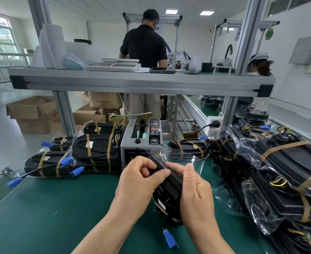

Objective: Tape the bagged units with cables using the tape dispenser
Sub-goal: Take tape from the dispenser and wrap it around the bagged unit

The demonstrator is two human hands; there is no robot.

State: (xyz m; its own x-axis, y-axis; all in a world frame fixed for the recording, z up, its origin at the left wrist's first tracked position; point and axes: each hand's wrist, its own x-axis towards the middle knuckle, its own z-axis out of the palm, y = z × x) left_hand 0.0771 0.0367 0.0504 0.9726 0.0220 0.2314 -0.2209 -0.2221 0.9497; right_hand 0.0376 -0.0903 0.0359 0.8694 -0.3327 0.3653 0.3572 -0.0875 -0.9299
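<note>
The left hand (140,178) and right hand (195,191) hide most of the bagged unit (170,189).

Cardboard boxes (32,114), wall socket (213,128)

On the brown carton (105,102) on the floor beyond the desk (59,208): "75x36x40 CM", dark print.

On the tape dispenser (141,144), black control panel (155,132): round white button (154,140) marked "SEMI", with two Chinese characters beneath. The red display and small icons above it are too small to read.

On the open carton (32,112) at left: red Chinese characters on the flap, cut off and illegible.

On the paper sign (157,28) at the back: Chinese characters, partly hidden by a person (144,44).

On the white labels (89,143) of the taped units (96,154): print too small to read.
</note>
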